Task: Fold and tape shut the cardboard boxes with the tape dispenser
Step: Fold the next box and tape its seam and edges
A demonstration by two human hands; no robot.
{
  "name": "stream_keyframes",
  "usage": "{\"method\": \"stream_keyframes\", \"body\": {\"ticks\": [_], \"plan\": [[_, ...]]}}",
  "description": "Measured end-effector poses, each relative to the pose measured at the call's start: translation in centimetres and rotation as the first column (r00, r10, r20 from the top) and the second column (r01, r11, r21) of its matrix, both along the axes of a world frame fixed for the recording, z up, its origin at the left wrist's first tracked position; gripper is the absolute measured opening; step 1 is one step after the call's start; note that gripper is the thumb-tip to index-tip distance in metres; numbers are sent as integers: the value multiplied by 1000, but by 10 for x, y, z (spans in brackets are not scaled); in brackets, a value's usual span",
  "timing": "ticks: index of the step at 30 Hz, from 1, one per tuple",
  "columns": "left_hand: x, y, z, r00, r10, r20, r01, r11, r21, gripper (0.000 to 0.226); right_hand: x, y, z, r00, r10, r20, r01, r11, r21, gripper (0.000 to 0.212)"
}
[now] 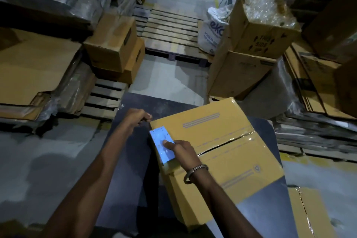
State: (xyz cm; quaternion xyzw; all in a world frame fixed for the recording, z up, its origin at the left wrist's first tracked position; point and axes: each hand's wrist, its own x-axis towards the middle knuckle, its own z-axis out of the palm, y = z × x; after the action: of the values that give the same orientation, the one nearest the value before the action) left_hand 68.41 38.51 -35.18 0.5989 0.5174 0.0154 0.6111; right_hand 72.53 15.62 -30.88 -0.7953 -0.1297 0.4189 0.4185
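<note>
1. I see the cardboard box (216, 152) lying on a dark table (135, 156), its top flaps folded shut, clear tape along the far part of the centre seam.
2. My right hand (180, 150) grips the blue tape dispenser (162, 144) at the box's left edge — thumb pressed on its top.
3. My left hand (138, 117) is curled at the box's far left corner — whether it pinches anything, I cannot tell.
4. Stacked cartons (114, 48) and a wooden pallet (170, 29) lie beyond.
</note>
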Motion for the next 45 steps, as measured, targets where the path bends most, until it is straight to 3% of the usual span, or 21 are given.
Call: {"method": "stream_keyframes", "body": {"ticks": [5,10,14,17,20,23,24,26,28,31,37,41,45], "plan": [[8,17,-13,999,-15,-33,14,999,-31,14,5,29,0,1000,-19,20,21,995,-96,58],[16,19,-35,999,-13,-51,11,999,-37,8,15,41,-10,996,-74,-58,63,983,-172,51],[17,19,-56,999,-23,-23,21,998,-65,22,21,47,-12,990,-105,-90,87,978,-189,44],[17,20,-67,996,-57,-63,54,998,-45,3,22,46,-14,991,-100,-84,83,979,-188,46],[16,21,-68,986,-101,-132,99,995,-24,22,22,46,-16,994,-82,-67,67,977,-201,52],[9,28,-76,961,-159,-225,186,977,100,87,20,45,-14,998,-44,-36,35,977,-210,57],[8,29,-78,974,-131,-186,167,968,190,82,19,44,-15,999,-27,-20,22,977,-212,56],[4,25,-70,994,-110,-26,113,933,341,33,16,43,-15,1000,1,10,1,976,-216,53],[2,17,-63,976,-215,28,186,900,394,14,15,42,-15,1000,7,23,-2,977,-213,50],[-6,3,-68,949,-312,45,273,885,378,14,14,41,-13,999,10,40,-2,979,-206,51],[-20,-17,-78,958,-151,246,72,951,302,23,8,39,-13,999,-19,46,27,984,-175,46],[-20,-20,-78,962,-131,240,44,940,338,35,1,31,-13,999,-16,38,21,989,-145,48],[-17,-14,-85,968,-126,216,40,932,361,29,-10,12,-11,997,64,46,-56,987,-154,47]]}}
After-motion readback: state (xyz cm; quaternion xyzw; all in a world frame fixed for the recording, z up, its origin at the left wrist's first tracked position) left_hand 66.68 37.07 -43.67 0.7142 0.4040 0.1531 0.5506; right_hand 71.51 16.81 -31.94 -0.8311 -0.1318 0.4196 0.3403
